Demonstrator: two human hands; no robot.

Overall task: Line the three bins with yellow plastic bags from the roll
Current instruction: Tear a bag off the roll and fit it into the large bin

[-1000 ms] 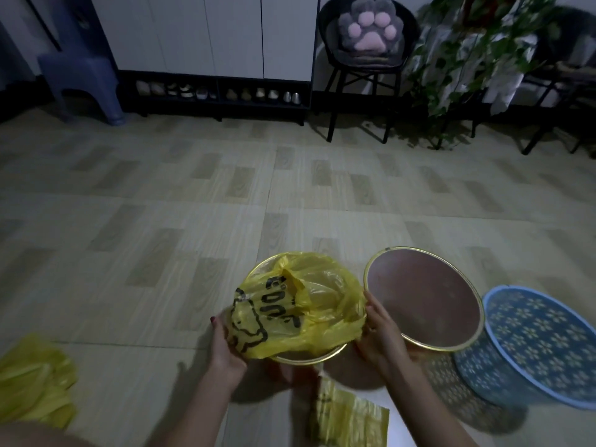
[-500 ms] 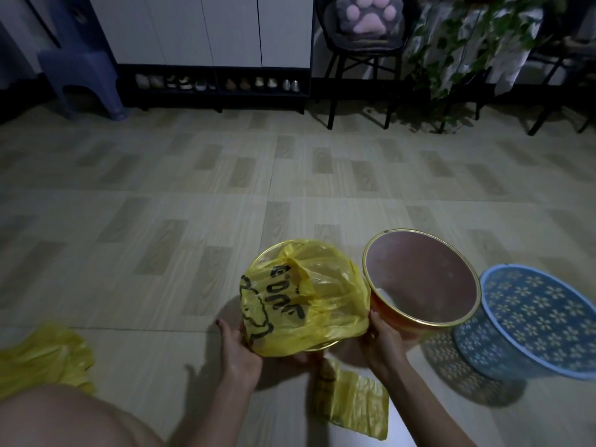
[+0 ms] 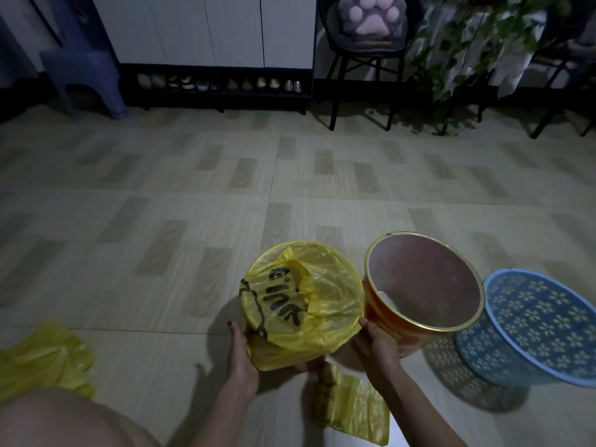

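— Left hand [image 3: 240, 356]?
— Pressed flat against the left side of the bag [image 3: 300, 298], fingers straight and together, thumb hidden behind the plastic. Not curled round anything that shows.
— Right hand [image 3: 379, 345]?
— On the bag's right lower edge, fingers bent under the plastic, fingertips out of sight. Back of the hand just beside the red bin [image 3: 425, 285], maybe touching; hard to tell.
— Gripping the plastic, or only steadying?
— Cannot tell for either hand; contact points covered by the yellow film.
— And the bag itself?
— Draped over the leftmost bin, mouth stretched round the rim, black print across the near side. That bin almost wholly covered, only its round outline readable under the plastic.
— Other bins?
— Red bin with gold rim just right of it, tilted, unlined. Blue bin [image 3: 541, 321] with flower pattern farther right, unlined, cut off by the frame edge.
— Roll?
— Roll [image 3: 351, 408] on the floor [image 3: 193, 221] between the forearms, partly unrolled, its near end cut off by the bottom of the frame.
— Anything else hard to read?
— Yellow heap [image 3: 42, 359] at far left, loose plastic, cut off by the frame edge; dim light, count of pieces unclear.
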